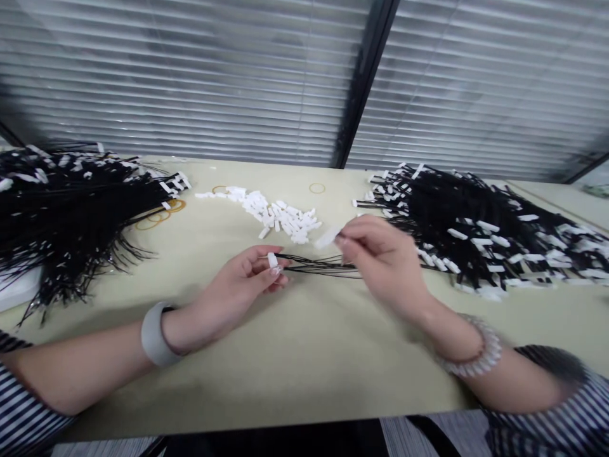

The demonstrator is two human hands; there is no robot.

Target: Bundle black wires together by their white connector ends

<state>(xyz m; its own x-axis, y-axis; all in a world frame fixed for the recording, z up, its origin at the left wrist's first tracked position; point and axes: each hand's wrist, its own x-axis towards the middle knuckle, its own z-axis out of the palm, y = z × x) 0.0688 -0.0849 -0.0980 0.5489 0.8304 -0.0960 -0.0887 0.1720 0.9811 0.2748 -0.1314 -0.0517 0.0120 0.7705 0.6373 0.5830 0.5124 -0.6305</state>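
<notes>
My left hand [245,279] rests on the table, fingers closed round the ends of a few thin black cords [318,265] with a small white clip [272,259] at their tips. My right hand [380,257], slightly blurred, hovers just right of it and pinches another white clip [328,238] between thumb and forefinger, above the cords. A loose heap of white clips [278,216] lies just beyond both hands.
A big pile of black cords with white clips [480,231] lies at the right, another black cord pile [61,209] at the left. Rubber bands [157,219] and one more band [316,188] lie on the beige table [309,355]. Window blinds stand behind.
</notes>
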